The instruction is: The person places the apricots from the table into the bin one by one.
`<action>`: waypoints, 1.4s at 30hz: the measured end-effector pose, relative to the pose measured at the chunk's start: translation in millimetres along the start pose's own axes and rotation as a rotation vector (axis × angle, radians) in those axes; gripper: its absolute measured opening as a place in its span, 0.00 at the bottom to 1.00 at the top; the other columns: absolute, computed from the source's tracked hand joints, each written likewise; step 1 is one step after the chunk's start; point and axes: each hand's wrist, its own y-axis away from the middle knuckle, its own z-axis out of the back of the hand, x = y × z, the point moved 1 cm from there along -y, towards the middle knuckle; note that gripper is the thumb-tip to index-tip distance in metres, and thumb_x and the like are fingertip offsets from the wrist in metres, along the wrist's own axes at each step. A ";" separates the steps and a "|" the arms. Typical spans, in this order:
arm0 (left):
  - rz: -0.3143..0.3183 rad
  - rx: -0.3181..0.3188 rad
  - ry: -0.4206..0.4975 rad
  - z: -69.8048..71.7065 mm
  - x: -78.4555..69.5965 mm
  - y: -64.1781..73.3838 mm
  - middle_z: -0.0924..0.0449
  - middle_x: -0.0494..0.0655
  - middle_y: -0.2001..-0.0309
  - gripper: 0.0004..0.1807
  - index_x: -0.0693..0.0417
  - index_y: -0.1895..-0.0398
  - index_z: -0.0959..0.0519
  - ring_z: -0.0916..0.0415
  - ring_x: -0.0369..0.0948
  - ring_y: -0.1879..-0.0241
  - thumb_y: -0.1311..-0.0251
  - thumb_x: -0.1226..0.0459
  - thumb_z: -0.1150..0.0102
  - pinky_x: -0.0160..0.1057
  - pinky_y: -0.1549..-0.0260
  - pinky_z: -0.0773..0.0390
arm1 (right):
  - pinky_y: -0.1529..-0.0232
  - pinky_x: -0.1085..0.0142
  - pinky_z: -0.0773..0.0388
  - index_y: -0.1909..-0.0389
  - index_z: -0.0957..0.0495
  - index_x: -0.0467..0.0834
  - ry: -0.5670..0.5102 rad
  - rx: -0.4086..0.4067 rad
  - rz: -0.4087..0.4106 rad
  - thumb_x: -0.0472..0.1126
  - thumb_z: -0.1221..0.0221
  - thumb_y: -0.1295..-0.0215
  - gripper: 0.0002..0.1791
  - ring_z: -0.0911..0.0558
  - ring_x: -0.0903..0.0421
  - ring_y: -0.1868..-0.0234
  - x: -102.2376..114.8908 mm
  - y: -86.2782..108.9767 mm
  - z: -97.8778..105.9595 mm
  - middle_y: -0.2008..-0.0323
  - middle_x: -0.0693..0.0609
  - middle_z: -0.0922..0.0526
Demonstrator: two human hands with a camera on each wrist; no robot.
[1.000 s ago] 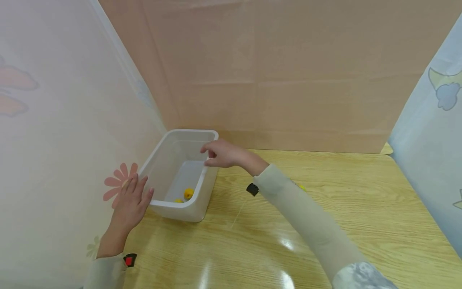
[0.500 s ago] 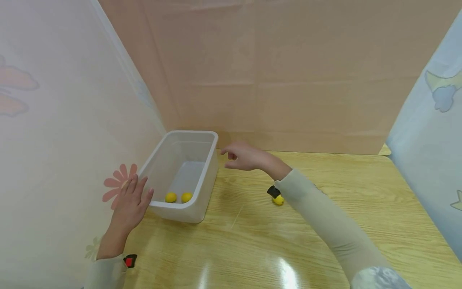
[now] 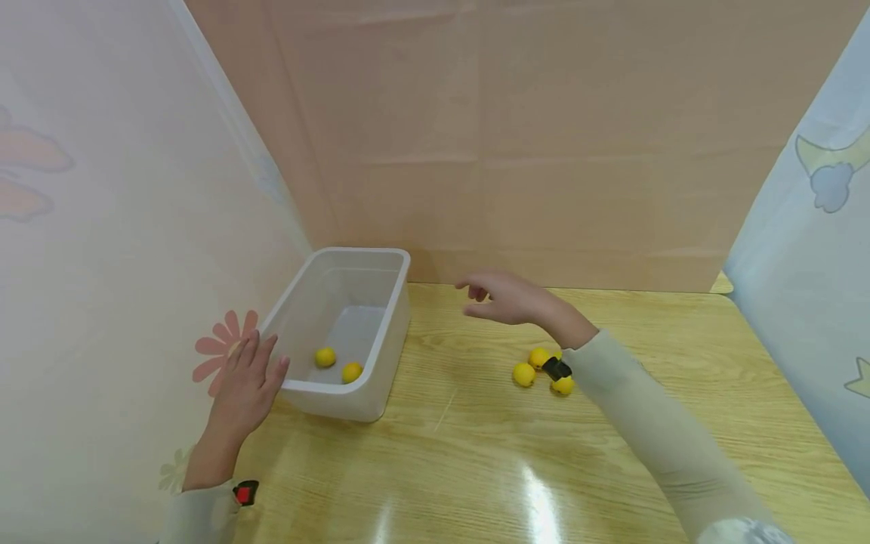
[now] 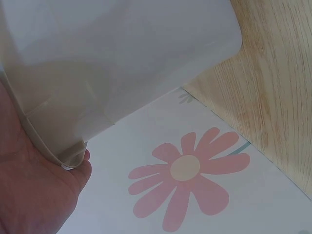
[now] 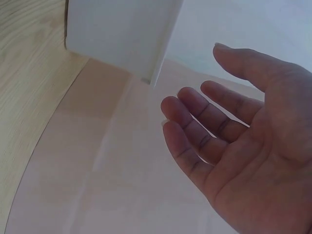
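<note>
A white plastic bin [image 3: 396, 332] stands at the left side of the table. My left hand [image 3: 246, 385] rests on its near left corner, fingers extended; in the left wrist view the hand [image 4: 39, 180] lies against the rim. Two small round yellow fruits, one farther left [image 3: 325, 357] and one farther right [image 3: 352, 372], lie on the bin's floor at its near end. My right hand [image 3: 506, 297] hovers right of the bin, its fingers loosely bent; in the right wrist view the palm [image 5: 243, 146] holds nothing. Several similar yellow fruits [image 3: 523, 375] lie below the right wrist, partly hidden by its black strap piece.
The wood-grain table [image 3: 442, 468] reaches toward the right wall. A brown paper-like backdrop [image 3: 544, 151] rises along the far edge. Patterned sheets stand left [image 3: 136, 227] and right [image 3: 816, 287], the left one close beside the bin.
My right hand has moved right, away from over the bin's rim, uncovering the fruits on the table. Inside the bin, the left fruit has shifted. The left hand has stayed in place.
</note>
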 end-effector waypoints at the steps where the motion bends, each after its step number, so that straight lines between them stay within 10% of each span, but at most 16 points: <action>1: 0.000 0.001 0.000 -0.2 0.3 0.0 0.53 0.76 0.24 0.34 0.71 0.26 0.40 0.57 0.69 0.25 0.21 0.51 0.59 0.67 0.28 0.55 | 0.41 0.51 0.23 0.33 0.27 0.43 -0.010 -0.002 -0.009 0.46 0.37 0.29 0.27 0.21 0.49 0.46 -2.9 3.4 0.6 0.47 0.47 0.19; 42: 0.020 0.009 0.016 -3.8 -1.7 -4.8 0.54 0.75 0.24 0.34 0.70 0.26 0.40 0.58 0.69 0.25 0.21 0.50 0.59 0.70 0.30 0.53 | 0.50 0.51 0.18 0.33 0.29 0.35 -0.105 -0.072 -0.177 0.50 0.39 0.27 0.30 0.18 0.49 0.52 -126.5 127.0 -29.5 0.52 0.45 0.17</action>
